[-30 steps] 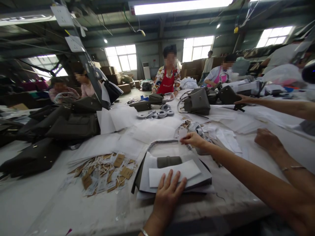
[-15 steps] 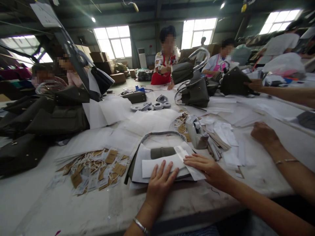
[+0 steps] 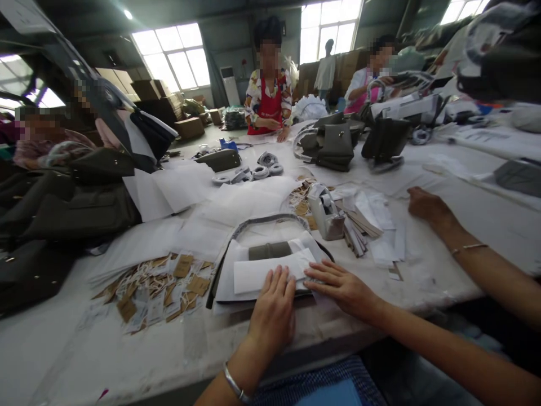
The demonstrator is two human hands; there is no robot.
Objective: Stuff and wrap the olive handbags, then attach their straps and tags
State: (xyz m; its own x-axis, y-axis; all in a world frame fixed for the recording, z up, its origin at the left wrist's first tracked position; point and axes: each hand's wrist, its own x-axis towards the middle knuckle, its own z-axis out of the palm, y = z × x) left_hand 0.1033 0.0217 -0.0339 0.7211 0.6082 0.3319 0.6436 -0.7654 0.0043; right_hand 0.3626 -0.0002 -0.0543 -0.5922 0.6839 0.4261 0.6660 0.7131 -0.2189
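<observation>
A dark olive handbag (image 3: 270, 250) lies flat in front of me, its wrapped handle (image 3: 273, 218) arching away from me. White sheets cover most of the bag, and a folded white paper strip (image 3: 257, 275) lies across it. My left hand (image 3: 274, 310) rests with fingers stretched out on the strip's lower edge. My right hand (image 3: 344, 288) lies flat at the strip's right end, fingers extended. Neither hand grips anything. A metal bracelet (image 3: 235, 383) is on my left wrist.
Tags (image 3: 183, 266) with strings lie left of the bag. A tape dispenser (image 3: 325, 211) stands behind it, beside cardboard strips (image 3: 359, 221). Olive bags (image 3: 80, 208) are piled at left. A co-worker's hand (image 3: 429, 206) rests on the table at right.
The strip's loose right end, which stuck out toward me, is now folded over onto the bag. My right hand has shifted to that fold. A co-worker's bag at right has moved.
</observation>
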